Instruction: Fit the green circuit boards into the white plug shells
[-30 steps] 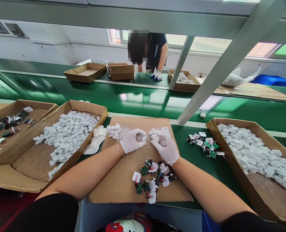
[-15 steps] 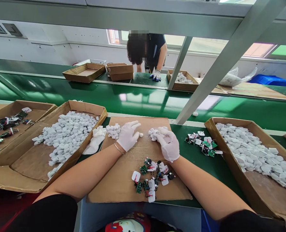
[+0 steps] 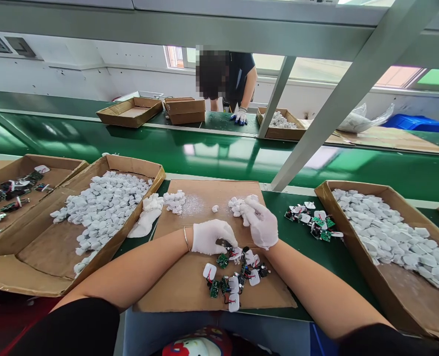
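Note:
My left hand (image 3: 212,237), in a white glove, reaches over the brown cardboard sheet (image 3: 178,277). Its thumb and fingers close on a small circuit board (image 3: 225,244) at the top of a pile of wired boards with white plug covers (image 3: 233,284). My right hand (image 3: 264,227), gloved too, has its fingers curled at a heap of small white plastic pieces (image 3: 236,205); what lies between the fingertips is partly hidden. One loose white piece (image 3: 215,208) lies between the hands. Another small heap of white pieces (image 3: 174,201) sits at the sheet's far left.
A cardboard tray of white pieces (image 3: 30,267) stands left, a crumpled white glove (image 3: 145,217) beside it. At right are more wired boards (image 3: 314,222) and a tray of white covers (image 3: 397,291). A slanted metal post (image 3: 327,94) rises ahead. A co-worker (image 3: 241,74) leans over the opposite bench.
My left hand has moved from the far part of the sheet toward me and closed on a circuit board. My right hand stays at the white heap, its fingers slightly shifted.

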`<act>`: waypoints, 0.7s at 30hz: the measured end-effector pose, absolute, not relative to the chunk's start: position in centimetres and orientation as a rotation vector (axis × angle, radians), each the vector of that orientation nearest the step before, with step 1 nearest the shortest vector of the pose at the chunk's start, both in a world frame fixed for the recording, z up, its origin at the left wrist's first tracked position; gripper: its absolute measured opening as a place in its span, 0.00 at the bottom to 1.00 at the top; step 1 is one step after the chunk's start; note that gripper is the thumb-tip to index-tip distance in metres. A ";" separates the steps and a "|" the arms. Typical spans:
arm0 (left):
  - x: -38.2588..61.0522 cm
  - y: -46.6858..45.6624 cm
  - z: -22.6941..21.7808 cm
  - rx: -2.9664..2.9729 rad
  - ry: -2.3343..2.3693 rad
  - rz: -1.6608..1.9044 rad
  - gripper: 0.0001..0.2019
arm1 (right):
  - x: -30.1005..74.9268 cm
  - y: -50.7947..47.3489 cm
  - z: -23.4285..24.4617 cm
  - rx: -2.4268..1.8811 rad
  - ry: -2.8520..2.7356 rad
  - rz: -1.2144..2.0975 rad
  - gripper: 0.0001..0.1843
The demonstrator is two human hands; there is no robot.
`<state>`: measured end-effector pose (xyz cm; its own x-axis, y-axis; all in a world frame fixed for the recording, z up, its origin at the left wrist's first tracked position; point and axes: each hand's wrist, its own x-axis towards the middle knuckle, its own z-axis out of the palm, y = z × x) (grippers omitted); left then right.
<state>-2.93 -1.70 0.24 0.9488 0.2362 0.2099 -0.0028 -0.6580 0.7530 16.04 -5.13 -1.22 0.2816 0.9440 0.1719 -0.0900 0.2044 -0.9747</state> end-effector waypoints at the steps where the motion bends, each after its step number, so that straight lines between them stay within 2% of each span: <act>1: -3.0 -1.7 0.3 2.248 0.227 0.419 0.14 | 16.0 -5.0 -1.5 -1.079 -0.994 0.910 0.20; 5: -3.1 -0.9 -0.2 2.131 0.527 0.876 0.10 | 16.2 -4.6 -2.3 -1.025 -0.987 0.839 0.21; 8: -3.3 0.2 -1.0 1.927 0.641 1.108 0.09 | 16.2 -4.6 -2.5 -1.002 -1.077 0.795 0.13; 10: -3.4 0.9 -1.4 1.800 0.665 1.148 0.10 | 16.1 -4.7 -2.3 -0.961 -1.105 0.861 0.10; 13: -3.4 1.3 -1.7 1.640 0.664 1.155 0.12 | 15.8 -5.0 -1.6 -0.943 -1.066 0.987 0.12; 21: -3.3 1.2 -2.0 1.563 0.721 1.128 0.19 | 15.9 -5.3 -1.8 -1.054 -1.126 0.942 0.14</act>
<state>-3.33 1.16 -1.98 0.3789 0.8750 0.3014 -0.0932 -0.2880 0.9531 15.90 -5.35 -1.81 0.1860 0.9552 0.2303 -0.0581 0.2446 -0.9679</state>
